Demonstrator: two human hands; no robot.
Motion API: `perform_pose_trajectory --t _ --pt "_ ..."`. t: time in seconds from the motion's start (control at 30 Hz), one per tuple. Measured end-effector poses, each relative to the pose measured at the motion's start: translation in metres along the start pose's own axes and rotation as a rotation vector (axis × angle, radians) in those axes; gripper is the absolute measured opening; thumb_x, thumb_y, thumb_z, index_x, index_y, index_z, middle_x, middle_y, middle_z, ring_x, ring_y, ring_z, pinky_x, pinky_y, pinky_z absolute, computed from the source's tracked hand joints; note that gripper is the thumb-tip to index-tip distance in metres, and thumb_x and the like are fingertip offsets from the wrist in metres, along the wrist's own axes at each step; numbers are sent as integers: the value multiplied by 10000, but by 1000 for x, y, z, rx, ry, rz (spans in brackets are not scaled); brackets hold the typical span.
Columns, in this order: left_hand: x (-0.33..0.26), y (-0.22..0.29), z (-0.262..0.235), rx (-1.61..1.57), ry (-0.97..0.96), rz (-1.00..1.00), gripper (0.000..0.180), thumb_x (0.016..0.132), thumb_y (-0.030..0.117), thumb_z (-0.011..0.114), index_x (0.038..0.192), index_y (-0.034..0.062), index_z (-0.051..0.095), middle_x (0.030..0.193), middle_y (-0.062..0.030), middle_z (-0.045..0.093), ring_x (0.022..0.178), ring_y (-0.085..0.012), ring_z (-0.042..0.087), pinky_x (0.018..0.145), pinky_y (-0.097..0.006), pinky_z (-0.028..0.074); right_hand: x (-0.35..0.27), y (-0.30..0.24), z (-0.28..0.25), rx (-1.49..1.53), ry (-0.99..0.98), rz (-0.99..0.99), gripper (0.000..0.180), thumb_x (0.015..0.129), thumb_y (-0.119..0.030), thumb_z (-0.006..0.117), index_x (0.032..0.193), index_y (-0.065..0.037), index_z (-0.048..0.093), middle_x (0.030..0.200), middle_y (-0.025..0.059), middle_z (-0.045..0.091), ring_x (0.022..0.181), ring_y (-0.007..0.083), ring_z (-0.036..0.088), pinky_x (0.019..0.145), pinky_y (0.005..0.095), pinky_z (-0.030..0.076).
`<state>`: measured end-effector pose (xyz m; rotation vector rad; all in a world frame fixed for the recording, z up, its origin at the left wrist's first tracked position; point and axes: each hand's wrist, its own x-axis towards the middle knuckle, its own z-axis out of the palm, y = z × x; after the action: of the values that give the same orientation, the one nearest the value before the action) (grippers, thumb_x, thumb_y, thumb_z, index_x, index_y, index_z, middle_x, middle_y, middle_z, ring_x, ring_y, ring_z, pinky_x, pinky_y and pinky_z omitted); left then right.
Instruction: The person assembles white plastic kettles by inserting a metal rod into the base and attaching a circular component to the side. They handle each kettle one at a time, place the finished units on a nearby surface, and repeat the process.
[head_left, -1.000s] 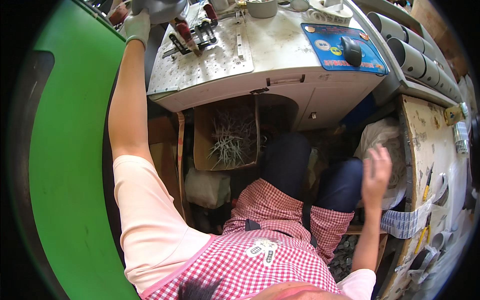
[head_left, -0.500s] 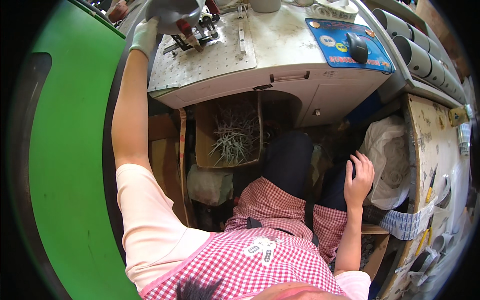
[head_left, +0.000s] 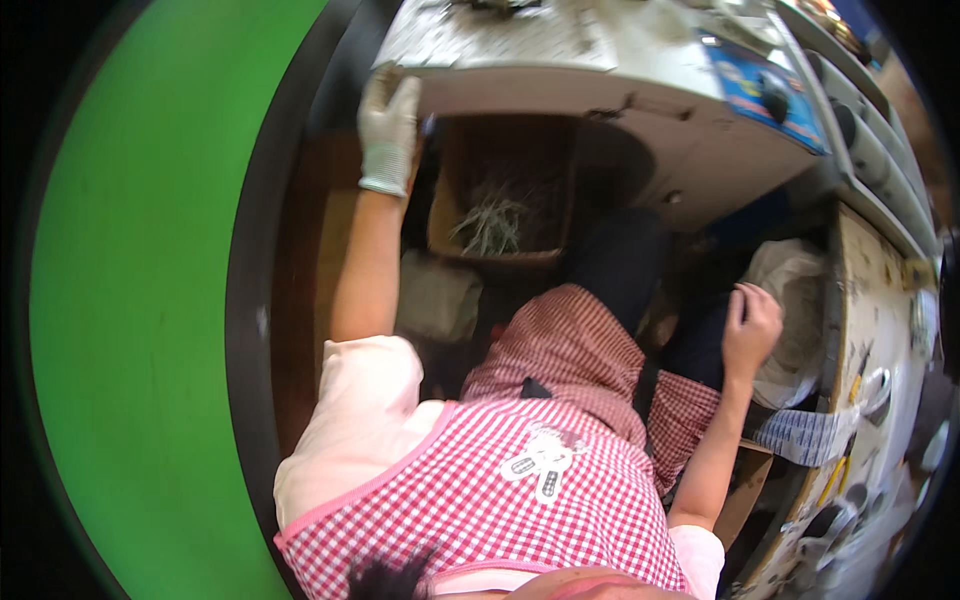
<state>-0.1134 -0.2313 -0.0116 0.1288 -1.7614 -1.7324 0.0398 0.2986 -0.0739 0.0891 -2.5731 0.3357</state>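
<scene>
My left hand (head_left: 388, 125), in a white knitted glove, is just beside the left front corner of the white worktable (head_left: 500, 85). Its thumb and fingers stand apart and nothing shows between them; motion blurs it slightly. Below and to its right, a cardboard box (head_left: 440, 225) under the table holds many thin grey-green strips (head_left: 490, 226). My bare right hand (head_left: 752, 325) rests on my dark-trousered right thigh, fingers loosely bent and holding nothing. A whitish sack (head_left: 795, 335) is close beside it.
A long green panel (head_left: 140, 300) with a dark edge runs along my left. On the table at right lies a blue mat (head_left: 745, 75) with a black mouse (head_left: 775, 95). Grey pipes (head_left: 875, 155) line the far right, above a worn board (head_left: 860, 290) with tools.
My left hand has left the grey tubular piece and drawn back toward me to the table's front corner. The view has shifted, and that piece is out of sight. My right hand stays on my thigh.
</scene>
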Motion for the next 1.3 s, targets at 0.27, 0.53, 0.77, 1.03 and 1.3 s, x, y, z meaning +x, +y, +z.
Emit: perform_pose_trajectory --t 0.27,0.53,0.77,1.03,1.3 --pt "-145 -125 -230 906 254 -369 555 962 231 677 1454 24 521 1424 -251 581 1308 -363 579 1095 -434 467 2 31 7 -253 4 -211 157 983 -212 696 1021 -97 795 1024 90 749 926 281 701 821 392 528" --pt "-215 -127 -398 1565 424 -737 665 921 359 703 1493 81 509 1549 -231 468 1446 -391 429 1168 -488 410 12 81 30 -167 -166 -394 194 1002 -204 685 1140 -94 764 1107 109 739 1005 306 704 847 403 555" --pt "-215 -143 -461 1718 331 -861 686 906 409 678 1448 15 531 1491 -268 490 1343 -420 523 1090 -503 477 -18 127 62 -488 -282 -284 286 1029 -297 624 1240 -146 744 1255 107 702 1150 300 664 963 392 529" --pt "-83 -155 -446 2021 285 -175 771 917 466 684 1446 -50 463 1462 -286 499 1335 -448 511 1116 -491 445 -42 159 27 -330 -398 -217 311 1052 -164 545 1309 -71 692 1283 147 683 1194 311 638 1015 390 510" --pt "82 -142 -431 2055 218 -559 707 1014 461 541 1530 -7 420 1586 -238 408 1427 -353 450 1136 -458 423 -69 174 -2 -439 -505 89 349 1062 -281 580 1256 -27 721 1292 163 689 1204 319 637 1027 405 492"
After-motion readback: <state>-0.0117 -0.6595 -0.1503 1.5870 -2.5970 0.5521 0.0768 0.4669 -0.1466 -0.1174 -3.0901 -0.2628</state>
